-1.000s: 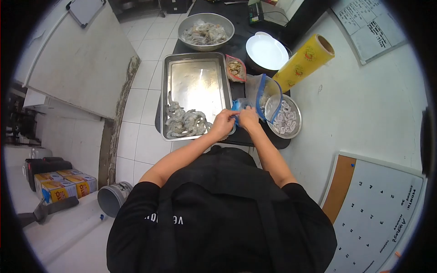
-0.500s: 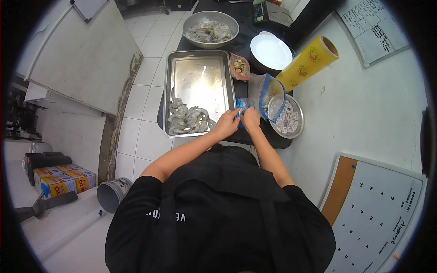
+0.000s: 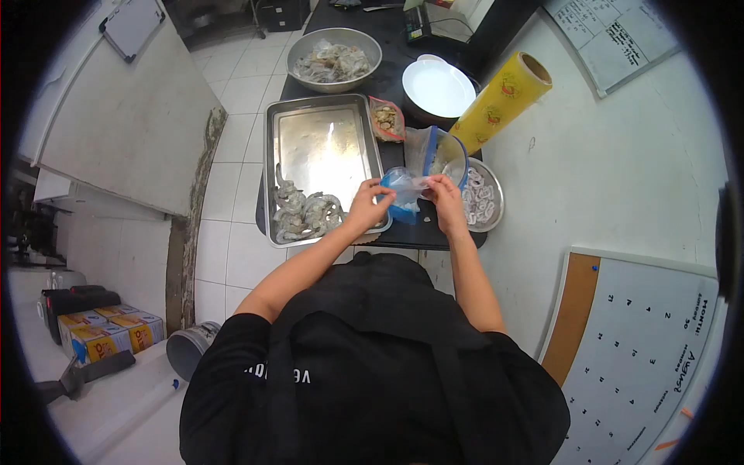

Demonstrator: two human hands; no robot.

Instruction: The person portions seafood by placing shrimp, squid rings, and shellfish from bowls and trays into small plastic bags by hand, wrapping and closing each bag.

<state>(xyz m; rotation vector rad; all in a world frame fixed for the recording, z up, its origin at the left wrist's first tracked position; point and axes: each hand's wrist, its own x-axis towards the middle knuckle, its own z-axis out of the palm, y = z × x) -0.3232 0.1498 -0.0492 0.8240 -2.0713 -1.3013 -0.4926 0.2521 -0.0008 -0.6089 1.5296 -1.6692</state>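
Between my hands is a small clear plastic bag (image 3: 403, 183) with blue on it, above the table's near edge. My left hand (image 3: 367, 207) pinches its left side, close to the tray's right rim. My right hand (image 3: 447, 200) grips the upper right edge of the bag between thumb and fingers. To the left, raw shrimp (image 3: 306, 215) lie heaped in the near end of a metal tray (image 3: 325, 128). A blue-edged zip bag (image 3: 421, 147) stands open just beyond my right hand. Pale squid rings (image 3: 479, 200) fill a metal bowl (image 3: 499, 209) to the right.
At the back stand a large metal bowl (image 3: 372, 56) of seafood and a white dish (image 3: 439, 87). A red-edged bag of clams (image 3: 387, 118) lies beside the tray. A yellow wrap roll (image 3: 500, 105) leans near the wall. A scale (image 3: 434, 27) sits farther back.
My hands have moved apart, and the small bag is now lifted and spread between them. My right hand has shifted right. The whole view has shifted slightly.
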